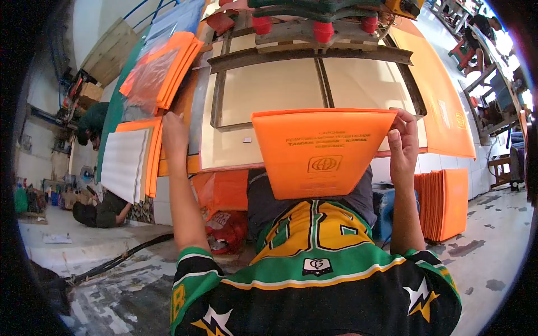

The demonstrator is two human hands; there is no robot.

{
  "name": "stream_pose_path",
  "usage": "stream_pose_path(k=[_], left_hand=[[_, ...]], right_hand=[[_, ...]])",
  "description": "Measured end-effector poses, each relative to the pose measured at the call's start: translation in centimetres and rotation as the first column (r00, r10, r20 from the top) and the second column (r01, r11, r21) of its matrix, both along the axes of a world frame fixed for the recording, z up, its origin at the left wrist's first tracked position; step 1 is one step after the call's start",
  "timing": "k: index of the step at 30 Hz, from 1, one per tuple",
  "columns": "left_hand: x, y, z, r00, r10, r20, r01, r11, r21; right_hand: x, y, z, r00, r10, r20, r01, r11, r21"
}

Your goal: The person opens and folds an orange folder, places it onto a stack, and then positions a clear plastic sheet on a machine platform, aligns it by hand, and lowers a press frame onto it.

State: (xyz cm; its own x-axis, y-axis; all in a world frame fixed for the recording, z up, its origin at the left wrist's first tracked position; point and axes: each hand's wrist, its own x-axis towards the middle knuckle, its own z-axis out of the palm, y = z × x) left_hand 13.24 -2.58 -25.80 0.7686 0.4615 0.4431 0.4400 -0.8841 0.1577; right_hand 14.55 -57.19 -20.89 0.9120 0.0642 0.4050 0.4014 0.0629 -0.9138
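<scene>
An orange printed folder (323, 154) hangs upright in front of my lap, held at its upper right corner by my right hand (403, 140), thumb in front and fingers behind. My left hand (175, 133) is at the left side of the table, by the edge of a stack of orange covers (154, 159) with white sheets (124, 165) on top. Its fingers are bent together at the stack's upper corner; what they hold, if anything, is too small to tell. Above that lies another pile of orange folders (178, 67) under clear plastic.
A metal frame (314, 53) stands over the cream board (269, 84) ahead. Orange sheets (443, 112) lie at the right, with a stack of orange folders (443, 204) below. A blue container (384, 210) is beside my right leg. People are at the far left and upper right.
</scene>
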Motion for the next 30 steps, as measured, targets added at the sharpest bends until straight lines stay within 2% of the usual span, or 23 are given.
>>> stream_pose_path(k=[1, 3, 5, 6, 8, 9, 10, 12, 13, 15, 16, 18, 20, 22, 23, 24, 25, 27, 30], left_hand=[[-0.1, 0.9, -0.1, 1.000, -0.010, 0.001, 0.010, 1.000, -0.003], [-1.0, 1.7, -0.5, 0.981, -0.037, 0.192, 0.062, 0.990, -0.124], [-3.3, -1.0, 2.1, 0.899, -0.054, 0.434, 0.112, 0.988, -0.109], [-4.6, -2.8, 3.6, 0.871, -0.014, 0.491, 0.103, 0.983, -0.154], [-7.2, -8.0, 6.9, 0.848, 0.013, 0.530, 0.141, 0.958, -0.249], [-8.5, -11.2, 8.5, 0.854, -0.004, 0.521, 0.185, 0.937, -0.297], [-9.5, -14.4, 10.0, 0.879, -0.039, 0.474, 0.257, 0.878, -0.404], [-11.5, -19.7, 11.5, 0.896, -0.192, 0.401, 0.417, 0.680, -0.604], [-12.2, -21.6, 11.7, 0.873, -0.304, 0.382, 0.488, 0.535, -0.690], [-13.0, -24.7, 11.6, 0.782, -0.537, 0.316, 0.552, 0.361, -0.752], [-12.7, -25.9, 11.9, 0.772, -0.551, 0.317, 0.559, 0.351, -0.751], [-12.2, -27.4, 12.4, 0.661, -0.725, 0.194, 0.560, 0.306, -0.770], [-11.8, -27.9, 11.7, 0.657, -0.729, 0.192, 0.545, 0.284, -0.789], [-11.7, -28.5, 10.9, 0.664, -0.723, 0.190, 0.522, 0.266, -0.811], [-11.7, -28.6, 10.6, 0.680, -0.702, 0.211, 0.476, 0.203, -0.856], [-11.8, -28.7, 10.2, 0.700, -0.676, 0.229, 0.427, 0.141, -0.893], [-11.8, -28.9, 9.9, 0.708, -0.670, 0.223, 0.422, 0.149, -0.894], [-11.8, -29.2, 9.4, 0.710, -0.671, 0.212, 0.348, 0.074, -0.934], [-11.7, -29.2, 9.5, 0.680, -0.703, 0.207, 0.323, 0.034, -0.946]], right_hand=[[0.1, 0.0, 0.1, 0.998, -0.036, 0.052, 0.037, 0.999, -0.022], [0.1, -0.4, 0.2, 0.990, -0.092, 0.104, 0.098, 0.994, -0.046], [-0.1, -0.3, -0.1, 0.905, -0.366, 0.216, 0.357, 0.931, 0.080], [-0.6, -0.1, 0.2, 0.899, -0.383, 0.214, 0.375, 0.924, 0.078], [-2.0, 0.6, 1.8, 0.821, -0.383, 0.422, 0.388, 0.918, 0.078], [-2.3, 1.0, 2.6, 0.766, -0.336, 0.549, 0.390, 0.921, 0.020], [-3.3, 1.7, 3.8, 0.739, -0.230, 0.633, 0.380, 0.919, -0.110], [-4.7, 2.8, 6.1, 0.702, 0.081, 0.708, 0.274, 0.886, -0.373], [-5.3, 3.6, 7.4, 0.670, 0.218, 0.710, 0.228, 0.850, -0.476], [-6.0, 4.8, 9.0, 0.643, 0.402, 0.652, 0.132, 0.780, -0.611], [-6.1, 5.2, 8.6, 0.649, 0.392, 0.652, 0.146, 0.777, -0.612], [-6.3, 5.5, 7.5, 0.650, 0.505, 0.568, 0.054, 0.715, -0.697], [-6.1, 5.0, 7.3, 0.666, 0.521, 0.534, 0.043, 0.688, -0.724], [-6.0, 4.7, 6.6, 0.660, 0.498, 0.563, 0.051, 0.718, -0.694], [-6.1, 4.4, 6.6, 0.663, 0.498, 0.559, 0.048, 0.717, -0.695], [-6.2, 4.1, 6.6, 0.679, 0.527, 0.511, 0.023, 0.681, -0.732], [-6.2, 3.8, 6.6, 0.690, 0.556, 0.463, -0.007, 0.645, -0.764], [-6.2, 3.7, 6.4, 0.694, 0.573, 0.436, -0.052, 0.644, -0.764], [-5.9, 3.2, 6.4, 0.704, 0.617, 0.352, -0.150, 0.613, -0.776]])
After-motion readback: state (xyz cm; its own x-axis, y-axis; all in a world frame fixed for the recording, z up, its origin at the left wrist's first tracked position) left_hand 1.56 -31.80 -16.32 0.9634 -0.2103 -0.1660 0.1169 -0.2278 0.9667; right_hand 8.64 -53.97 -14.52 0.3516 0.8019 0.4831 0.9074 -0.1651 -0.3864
